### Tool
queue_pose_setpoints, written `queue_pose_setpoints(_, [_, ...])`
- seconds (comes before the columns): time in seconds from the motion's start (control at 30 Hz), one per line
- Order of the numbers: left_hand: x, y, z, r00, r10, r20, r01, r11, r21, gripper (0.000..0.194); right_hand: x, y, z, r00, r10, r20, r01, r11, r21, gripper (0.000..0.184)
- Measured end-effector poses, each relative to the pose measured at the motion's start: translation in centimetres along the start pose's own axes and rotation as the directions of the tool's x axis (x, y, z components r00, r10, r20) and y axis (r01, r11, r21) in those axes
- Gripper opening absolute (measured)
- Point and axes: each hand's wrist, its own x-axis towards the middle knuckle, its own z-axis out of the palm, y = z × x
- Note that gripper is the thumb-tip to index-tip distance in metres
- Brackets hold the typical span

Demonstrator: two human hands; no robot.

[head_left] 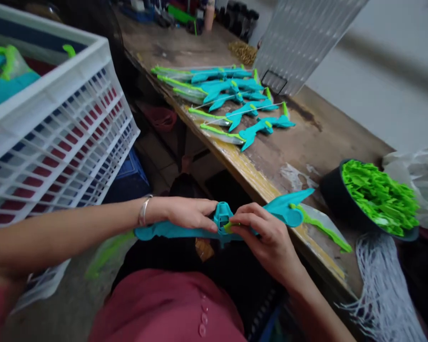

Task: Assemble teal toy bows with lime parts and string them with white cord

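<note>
Across my lap lies a teal toy bow (283, 208) with bright green, clear-edged limbs at its ends. My left hand (187, 213) rests over its left arm, fingers stretched toward the middle and thumb along the side, holding it steady. At the bow's hollow centre block, my right hand (266, 233) pinches a small lime-green plastic piece (229, 227) against the opening. The fingertips hide most of that piece. The bow's right limb reaches over the table edge; the left limb is blurred.
Several similar toy bows (251, 128) lie in a row on the wooden table (328, 142). Right of me stand a dark bowl (337, 194) of lime-green pieces and a bundle of white strings (388, 285). A white crate (67, 142) with bow parts is at left.
</note>
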Motion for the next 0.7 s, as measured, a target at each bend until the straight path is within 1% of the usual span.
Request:
queue_pose_setpoints(0.07, [0.1,-0.8,0.3,0.997,-0.044,0.061,0.047,0.997,-0.063,0.012,-0.4,0.1,0.4,0.999,0.024,0.045,-0.025,0.999,0.026,0.012])
queue_pose_setpoints(0.17, [0.3,-2.1,0.6,0.969,-0.183,0.167,0.208,0.968,-0.142,0.012,-0.9,0.2,1.1,0.994,0.041,0.096,-0.048,0.997,0.066,0.011])
queue_pose_setpoints(0.2, [0.3,-2.5,0.6,0.955,-0.222,0.198,0.252,0.957,-0.145,0.013,-1.0,0.3,1.3,0.993,0.046,0.105,-0.054,0.996,0.075,0.011])
queue_pose_setpoints(0.27, [0.3,-2.9,0.6,0.937,-0.261,0.232,0.293,0.949,-0.116,0.014,-1.2,0.3,1.8,0.992,0.052,0.115,-0.062,0.995,0.078,0.011])
queue_pose_setpoints(0.37, [0.1,-2.8,0.7,0.927,-0.297,0.231,0.318,0.946,-0.059,0.013,-1.3,0.4,2.5,0.993,0.067,0.097,-0.072,0.996,0.049,0.011])
queue_pose_setpoints(0.5, [-0.4,-2.2,0.9,0.915,-0.344,0.209,0.347,0.938,0.022,0.014,-1.7,0.7,3.4,0.992,0.097,0.078,-0.099,0.995,0.030,0.010])
queue_pose_setpoints(0.57, [-0.6,-2.0,1.2,0.913,-0.360,0.190,0.349,0.933,0.091,0.015,-2.0,0.8,3.8,0.989,0.122,0.083,-0.127,0.991,0.049,0.017])
queue_pose_setpoints(0.63, [-0.7,-2.0,1.6,0.912,-0.382,0.148,0.359,0.920,0.160,0.016,-2.3,1.1,4.2,0.986,0.141,0.094,-0.148,0.986,0.072,0.025])
queue_pose_setpoints(0.7, [-0.9,-2.1,2.1,0.903,-0.417,0.102,0.391,0.896,0.210,0.017,-2.7,1.2,4.5,0.983,0.148,0.109,-0.159,0.983,0.095,0.028])
